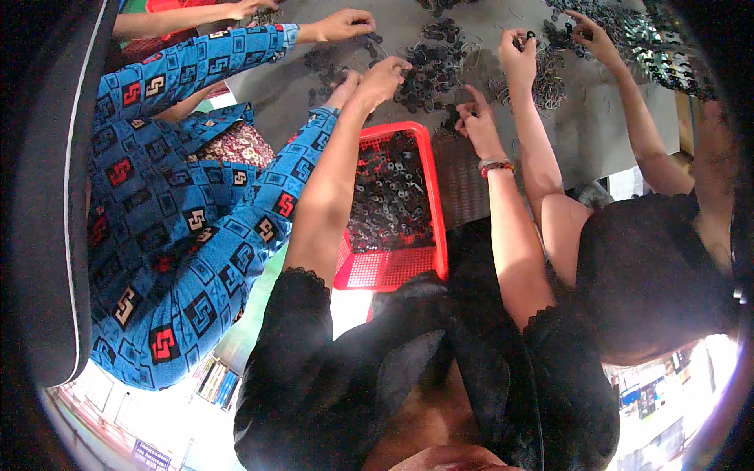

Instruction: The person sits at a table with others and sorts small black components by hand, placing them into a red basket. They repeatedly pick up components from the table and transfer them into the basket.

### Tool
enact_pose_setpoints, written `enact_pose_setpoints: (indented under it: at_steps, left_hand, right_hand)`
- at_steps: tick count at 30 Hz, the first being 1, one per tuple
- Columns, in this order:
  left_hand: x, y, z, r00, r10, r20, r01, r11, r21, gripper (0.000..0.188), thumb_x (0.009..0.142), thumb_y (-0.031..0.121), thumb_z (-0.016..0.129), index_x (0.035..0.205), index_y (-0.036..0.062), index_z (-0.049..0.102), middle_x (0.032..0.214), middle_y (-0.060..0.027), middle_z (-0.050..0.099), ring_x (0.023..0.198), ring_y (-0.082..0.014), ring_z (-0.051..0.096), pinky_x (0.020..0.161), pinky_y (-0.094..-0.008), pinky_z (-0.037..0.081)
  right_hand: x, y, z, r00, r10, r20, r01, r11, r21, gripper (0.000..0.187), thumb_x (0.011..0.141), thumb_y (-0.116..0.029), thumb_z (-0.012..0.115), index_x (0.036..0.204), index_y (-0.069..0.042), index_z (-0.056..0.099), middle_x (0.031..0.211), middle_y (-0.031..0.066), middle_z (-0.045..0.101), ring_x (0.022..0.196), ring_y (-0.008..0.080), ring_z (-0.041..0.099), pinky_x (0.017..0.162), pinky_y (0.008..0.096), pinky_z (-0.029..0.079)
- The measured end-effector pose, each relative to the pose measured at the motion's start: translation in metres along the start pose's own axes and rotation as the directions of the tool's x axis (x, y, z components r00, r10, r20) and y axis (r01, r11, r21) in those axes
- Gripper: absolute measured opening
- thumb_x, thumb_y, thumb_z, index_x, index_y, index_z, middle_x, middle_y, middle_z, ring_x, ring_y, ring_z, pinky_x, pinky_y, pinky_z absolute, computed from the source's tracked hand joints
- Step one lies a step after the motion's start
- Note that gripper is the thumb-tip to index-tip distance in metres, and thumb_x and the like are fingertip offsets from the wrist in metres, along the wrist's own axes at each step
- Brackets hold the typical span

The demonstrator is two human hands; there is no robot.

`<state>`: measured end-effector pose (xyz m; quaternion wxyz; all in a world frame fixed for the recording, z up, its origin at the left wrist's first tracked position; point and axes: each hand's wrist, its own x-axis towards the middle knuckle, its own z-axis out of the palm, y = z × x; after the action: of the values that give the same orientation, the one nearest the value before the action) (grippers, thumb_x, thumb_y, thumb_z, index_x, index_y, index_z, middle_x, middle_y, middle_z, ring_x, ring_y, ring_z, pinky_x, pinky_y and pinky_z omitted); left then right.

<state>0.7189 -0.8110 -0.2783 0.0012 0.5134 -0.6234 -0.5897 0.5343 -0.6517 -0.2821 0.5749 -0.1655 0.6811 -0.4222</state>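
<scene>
My left hand (382,83) reaches over a pile of small black parts with rounded ends (420,93) on the grey table. Its fingers are bent and drawn together; whatever is in them is too small to make out. My right hand (481,129), with a red beaded bracelet at the wrist, hovers beside a small dark cluster of parts (449,119). Its fingers are bent but apart, with nothing plainly held. Between my forearms stands a red plastic basket (437,212), holding many similar black parts (389,192).
On the left, a co-worker in a blue patterned sleeve (212,59) reaches across the grey table (597,141). To the right, another person's hand (518,56) lifts a small black part. More heaped parts and thin wire-like pieces (550,82) lie at the far right.
</scene>
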Motion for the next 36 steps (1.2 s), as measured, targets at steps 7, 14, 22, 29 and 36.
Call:
enact_pose_setpoints:
  at_steps: [7, 14, 22, 29, 36]
  left_hand:
    - [-0.004, 0.035, 0.045, 0.991, -0.045, -0.126, 0.118, 0.747, 0.654, 0.046, 0.068, 0.035, 0.07, 0.098, 0.0027, 0.058, 0.104, -0.0224, 0.059, 0.097, -0.0396, 0.057, 0.081, -0.0444, 0.046]
    - [0.006, 0.016, 0.045, 0.973, 0.13, -0.189, 0.018, 0.779, 0.627, 0.034, 0.067, 0.029, 0.072, 0.085, 0.0013, 0.064, 0.084, -0.0201, 0.063, 0.087, -0.0373, 0.061, 0.076, -0.0446, 0.049]
    - [0.018, 0.031, 0.053, 0.986, 0.116, -0.118, 0.011, 0.667, 0.745, 0.029, 0.075, 0.025, 0.065, 0.09, 0.0003, 0.065, 0.088, -0.0217, 0.064, 0.087, -0.0366, 0.062, 0.073, -0.0457, 0.051]
    - [0.004, 0.019, 0.022, 0.989, 0.105, -0.104, -0.072, 0.957, 0.279, 0.034, 0.07, 0.012, 0.066, 0.1, -0.0028, 0.058, 0.069, -0.0141, 0.065, 0.073, -0.0269, 0.066, 0.066, -0.0372, 0.051]
    - [-0.01, 0.052, 0.018, 0.988, 0.136, -0.075, -0.092, 0.9, 0.427, 0.061, 0.067, 0.015, 0.072, 0.118, -0.0027, 0.044, 0.062, -0.0124, 0.063, 0.066, -0.0213, 0.065, 0.057, -0.0336, 0.05]
  right_hand:
    - [-0.006, 0.015, -0.006, 0.896, -0.444, 0.012, 0.383, 0.759, -0.526, 0.047, 0.081, 0.0, 0.051, 0.126, -0.009, 0.044, 0.086, 0.0082, 0.053, 0.07, 0.0201, 0.055, 0.064, 0.0308, 0.045]
    - [-0.003, 0.013, 0.016, 0.911, -0.405, -0.076, 0.191, 0.579, -0.793, 0.028, 0.078, -0.016, 0.062, 0.097, -0.002, 0.048, 0.087, 0.0194, 0.058, 0.082, 0.0392, 0.059, 0.069, 0.046, 0.047]
    - [0.021, 0.013, 0.012, 0.936, -0.353, -0.005, 0.248, 0.666, -0.703, 0.02, 0.073, -0.016, 0.062, 0.081, -0.003, 0.05, 0.077, 0.0168, 0.059, 0.069, 0.0315, 0.06, 0.063, 0.0421, 0.048]
    - [-0.005, -0.004, -0.012, 0.995, -0.091, 0.039, 0.068, 0.912, 0.403, 0.027, 0.077, -0.011, 0.058, 0.102, -0.009, 0.049, 0.073, 0.0019, 0.058, 0.058, 0.0072, 0.048, 0.046, 0.018, 0.036]
    - [0.006, 0.02, 0.005, 0.913, -0.352, 0.205, 0.394, 0.891, -0.226, 0.022, 0.073, -0.015, 0.065, 0.093, -0.008, 0.06, 0.07, 0.0039, 0.058, 0.062, 0.0162, 0.056, 0.055, 0.0289, 0.044]
